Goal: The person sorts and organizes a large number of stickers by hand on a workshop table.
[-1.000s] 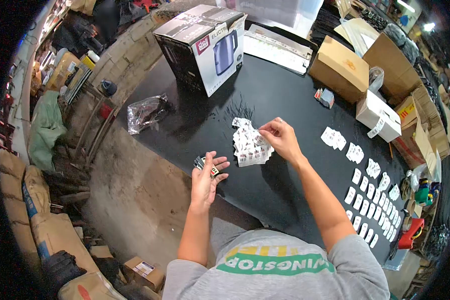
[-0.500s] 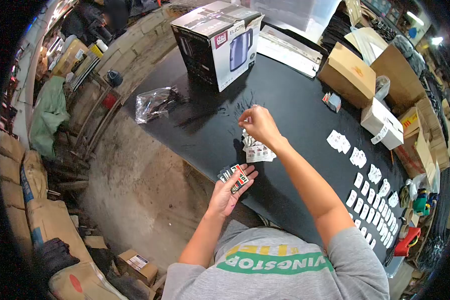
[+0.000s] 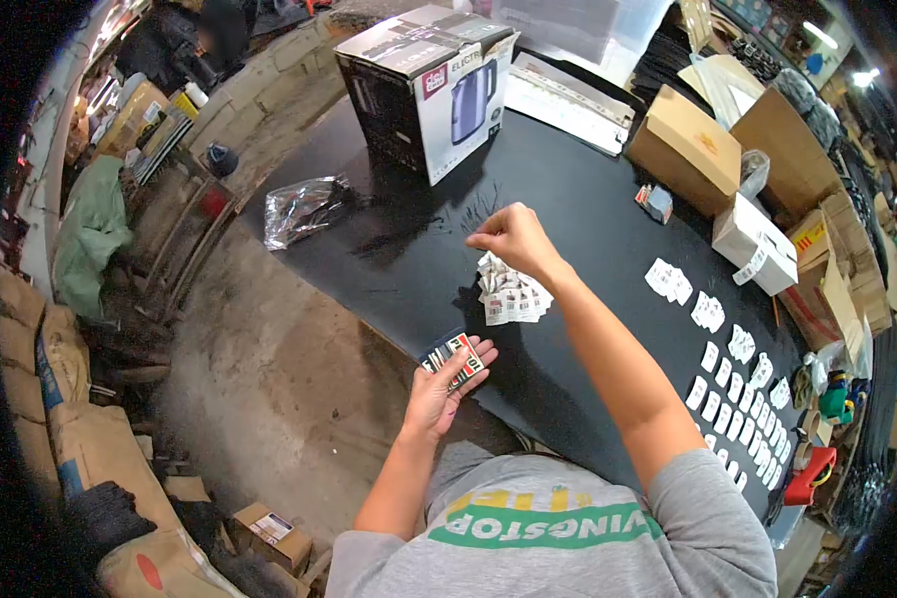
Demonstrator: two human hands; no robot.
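Note:
My left hand (image 3: 431, 401) is closed around a small stack of printed cards (image 3: 455, 361), dark with white lettering and a red patch, thumb on top. It is at the table's near edge. My right hand (image 3: 516, 239) is held over the table with fingertips pinched together. Whatever they hold, if anything, is too small to make out. Just below that hand lies a heap of white printed tags (image 3: 513, 296). Thin dark strands (image 3: 475, 211) are scattered on the black table (image 3: 578, 239) beyond my right fingers.
A kettle box (image 3: 424, 90) stands at the back, with a crumpled clear plastic bag (image 3: 304, 209) to its left. Rows of white tags (image 3: 736, 426) and small tag piles (image 3: 668, 281) cover the right side. Open cartons (image 3: 686, 149) and a red tape dispenser (image 3: 810, 476) line the right edge.
My right hand has moved slightly left and up, uncovering more of the tag heap. The cards in my left hand are now stacked closer together, and that hand has shifted slightly left.

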